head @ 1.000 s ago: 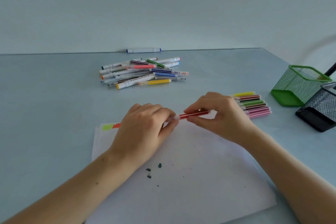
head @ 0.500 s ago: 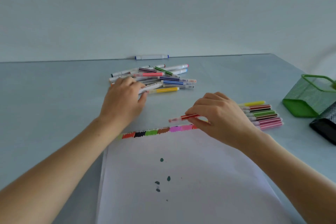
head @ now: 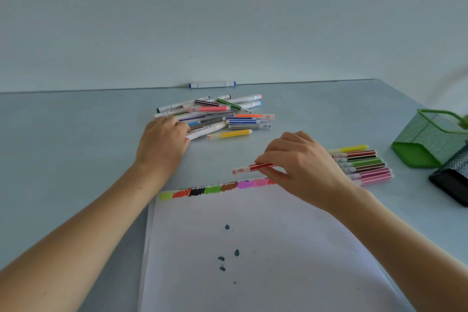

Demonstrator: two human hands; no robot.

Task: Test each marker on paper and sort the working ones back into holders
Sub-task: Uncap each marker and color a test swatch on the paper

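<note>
Red marker (head: 255,167) pinched in right hand (head: 301,159); left hand (head: 162,142) laid on the untested pile (head: 215,115).

Red marker is held level just above the paper's (head: 253,248) swatch row (head: 215,189), capped end pointing away from the grip toward the left hand. Judged light, stiff, smooth-barrelled: a mid-barrel pinch is advised, as an end hold would let it swing. Right wrist is bent, fingers curled round the barrel. Left arm is stretched forward, palm down, fingers over a white marker (head: 205,132); whether it's gripped cannot be told. Tested row (head: 362,163) lies just beyond the right grip on the worktop (head: 76,147), green holder (head: 428,144) farther out.
</note>
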